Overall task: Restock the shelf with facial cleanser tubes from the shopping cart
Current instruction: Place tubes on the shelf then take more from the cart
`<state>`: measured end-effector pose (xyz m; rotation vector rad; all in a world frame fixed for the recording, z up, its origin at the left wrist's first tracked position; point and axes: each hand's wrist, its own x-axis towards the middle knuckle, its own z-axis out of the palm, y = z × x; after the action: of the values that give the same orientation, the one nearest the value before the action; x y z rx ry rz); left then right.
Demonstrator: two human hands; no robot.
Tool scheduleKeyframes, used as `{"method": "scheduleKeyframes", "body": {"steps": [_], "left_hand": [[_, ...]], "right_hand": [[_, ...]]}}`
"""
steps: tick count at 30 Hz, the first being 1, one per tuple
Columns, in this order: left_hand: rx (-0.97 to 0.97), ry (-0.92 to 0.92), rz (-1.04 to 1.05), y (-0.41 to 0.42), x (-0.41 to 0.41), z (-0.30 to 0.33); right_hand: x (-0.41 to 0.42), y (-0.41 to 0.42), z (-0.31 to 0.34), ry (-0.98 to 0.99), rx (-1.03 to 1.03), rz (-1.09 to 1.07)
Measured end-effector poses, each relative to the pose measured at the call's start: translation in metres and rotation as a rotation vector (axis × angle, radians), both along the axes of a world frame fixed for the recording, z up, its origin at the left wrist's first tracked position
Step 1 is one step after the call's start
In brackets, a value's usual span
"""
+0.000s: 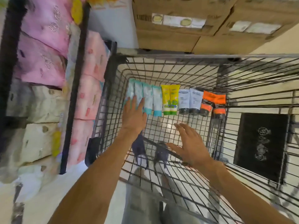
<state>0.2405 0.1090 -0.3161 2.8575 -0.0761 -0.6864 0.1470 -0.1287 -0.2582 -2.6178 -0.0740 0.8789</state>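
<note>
Four teal tubes (144,98) under left hand (133,115).

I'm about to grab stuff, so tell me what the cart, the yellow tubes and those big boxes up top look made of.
Cart: dark metal wire, judging by its thin welded grid, matte finish.
Yellow tubes: probably soft plastic, smooth with a slight sheen and flat crimped ends.
Boxes: brown corrugated cardboard by the look, dull surface with pasted labels.

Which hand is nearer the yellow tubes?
Left. The left hand lies on the teal tubes, just beside the yellow tubes. The right hand hovers open below them, nearer the person.
</note>
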Motion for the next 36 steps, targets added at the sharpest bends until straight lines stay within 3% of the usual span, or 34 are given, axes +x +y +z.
{"method": "scheduleKeyframes", "body": {"steps": [5, 10, 13, 16, 21, 29, 36], "left_hand": [[0.105, -0.020, 0.041, 0.001, 0.011, -0.034], [0.068, 0.048, 0.090, -0.006, -0.029, -0.025], [-0.020, -0.006, 0.148, -0.001, -0.049, -0.023], [-0.144, -0.071, 0.369, 0.003, -0.057, -0.022], [-0.186, -0.088, 0.677, 0.003, -0.056, -0.027], [-0.146, 0.047, 0.781, -0.003, -0.056, -0.021], [-0.372, 0.246, 0.975, 0.012, -0.083, 0.004]], "right_hand": [[0.003, -0.006, -0.026, 0.015, -0.003, -0.015], [0.006, -0.002, -0.027, 0.058, 0.001, -0.026], [0.010, 0.002, -0.030, 0.063, 0.032, -0.043], [0.013, 0.008, -0.034, 0.067, 0.045, -0.055], [0.017, 0.017, -0.047, 0.136, 0.076, -0.094], [0.012, 0.032, -0.048, 0.217, 0.134, -0.187], [0.021, 0.065, -0.052, 0.319, 0.268, -0.338]]}}
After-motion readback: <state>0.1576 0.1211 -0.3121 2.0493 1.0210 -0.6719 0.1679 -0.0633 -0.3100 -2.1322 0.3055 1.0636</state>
